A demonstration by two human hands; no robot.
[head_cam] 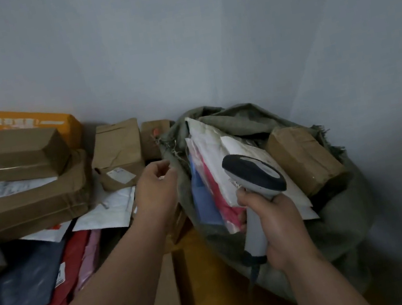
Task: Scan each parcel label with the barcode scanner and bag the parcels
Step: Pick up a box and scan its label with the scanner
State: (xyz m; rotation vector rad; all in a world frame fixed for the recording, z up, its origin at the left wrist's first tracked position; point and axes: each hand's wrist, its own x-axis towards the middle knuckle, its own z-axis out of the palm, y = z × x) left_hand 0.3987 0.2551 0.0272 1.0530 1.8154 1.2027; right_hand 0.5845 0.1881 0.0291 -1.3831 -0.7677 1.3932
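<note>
Right hand (pixel 279 222) grips barcode scanner (pixel 255 177) over the open sack (pixel 338 208) of parcels.
Scanner head sits above white mailers (pixel 210 150) in the sack, brown box (pixel 303 158) beside them. Left hand (pixel 156 187) at sack rim, fingers loosely curled, holding nothing visible. Unbagged cardboard boxes (pixel 33 200) and poly mailers (pixel 23 280) piled left.

A single head-worn wide-angle camera supplies the only view. It looks forward and downward from above the person's two forearms, which enter from the lower edge. The plain grey wall (pixel 200 31) fills the upper half of the frame and bends at the edges from lens distortion. The open grey-green woven sack (pixel 338 208) lies close, right of centre; the pile of brown cardboard boxes (pixel 31 203) sits to the left, slightly farther away.
</note>
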